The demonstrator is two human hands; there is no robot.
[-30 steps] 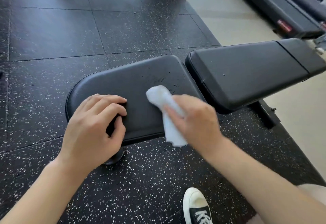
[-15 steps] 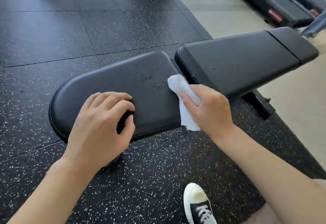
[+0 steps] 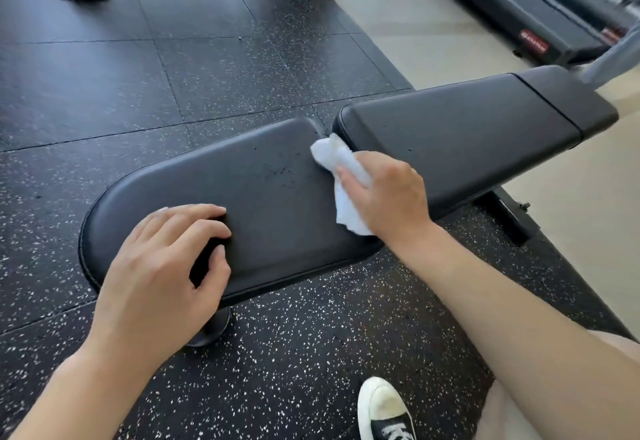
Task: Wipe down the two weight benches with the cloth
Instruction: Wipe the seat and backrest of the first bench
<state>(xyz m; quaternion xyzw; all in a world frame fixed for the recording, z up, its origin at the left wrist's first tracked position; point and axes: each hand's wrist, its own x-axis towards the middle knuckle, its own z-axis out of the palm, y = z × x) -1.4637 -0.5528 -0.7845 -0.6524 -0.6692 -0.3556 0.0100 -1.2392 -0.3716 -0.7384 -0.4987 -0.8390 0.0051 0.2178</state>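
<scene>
A black padded weight bench lies across the view. Its rounded seat pad [image 3: 263, 197] is near me and its long back pad [image 3: 467, 135] runs off to the right. My right hand [image 3: 388, 194] grips a crumpled white cloth [image 3: 334, 159] and presses it on the seat pad's far right corner, at the gap to the back pad. My left hand [image 3: 162, 266] rests on the seat pad's near left part, fingers bent with the tips on the pad. Small dark specks show on the seat pad near the cloth.
Black speckled rubber floor tiles [image 3: 173, 76] surround the bench; a beige floor [image 3: 415, 24] begins at the right. Treadmills [image 3: 519, 7] stand at the top right. My shoe [image 3: 384, 408] is at the bottom. The bench's base foot [image 3: 211, 332] sits under the seat pad.
My right hand slid the cloth across the seat pad from its middle to the far right corner by the back pad. My left hand stayed on the pad.
</scene>
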